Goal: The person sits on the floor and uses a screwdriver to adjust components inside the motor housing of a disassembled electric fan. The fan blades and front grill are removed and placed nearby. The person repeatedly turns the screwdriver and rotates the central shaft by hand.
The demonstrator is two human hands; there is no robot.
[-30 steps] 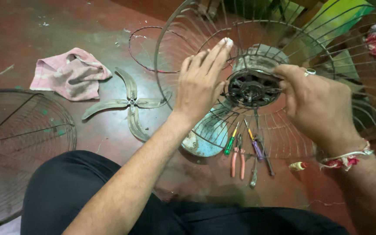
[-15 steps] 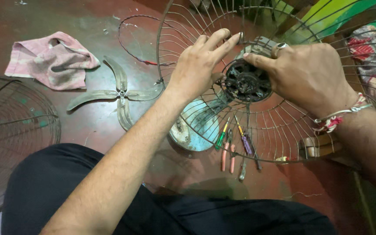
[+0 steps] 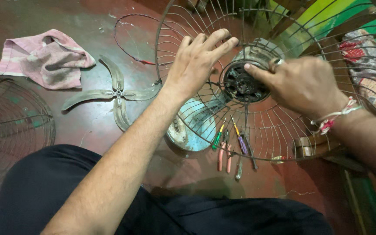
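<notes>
We see a pink rag (image 3: 44,57) on the red floor (image 3: 88,126), a four-blade fan blade (image 3: 116,93) beside it, a second wire grille (image 3: 9,130) far left, screwdrivers (image 3: 229,139) and pliers (image 3: 224,159) below.

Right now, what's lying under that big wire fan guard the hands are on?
Through the wire fan guard you can see screwdrivers with coloured handles, pliers and a round light-blue cover on the red floor. Both hands hide whatever lies beneath them.
</notes>
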